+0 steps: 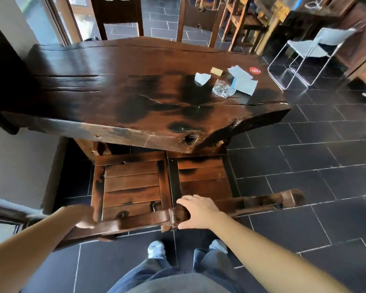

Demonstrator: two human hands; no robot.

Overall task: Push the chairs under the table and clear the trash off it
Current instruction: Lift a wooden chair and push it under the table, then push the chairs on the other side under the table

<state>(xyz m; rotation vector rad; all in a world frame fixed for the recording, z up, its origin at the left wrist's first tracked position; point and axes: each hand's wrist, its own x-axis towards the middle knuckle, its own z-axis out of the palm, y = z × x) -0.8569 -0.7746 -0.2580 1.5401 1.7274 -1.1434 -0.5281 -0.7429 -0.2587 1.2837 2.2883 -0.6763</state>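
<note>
While half-tucked under the dark slab table (pixel 135 85), two solid wooden chairs, left chair (pixel 131 187) and right chair (pixel 205 178): heavy, stiff, best shoved by the top rails. Left hand (pixel 85 216) and right hand (pixel 197 210), each grip wrapped on a rail. Beyond, light paper trash (pixel 241 81) near the table's far right corner.

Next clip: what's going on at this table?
A person stands at the wooden table, both hands on the backrest of the near left chair: left hand at its left end, right hand at its right end. Both near chairs are only partly under. Paper scraps and a plastic wrapper remain on the table's far right.
</note>
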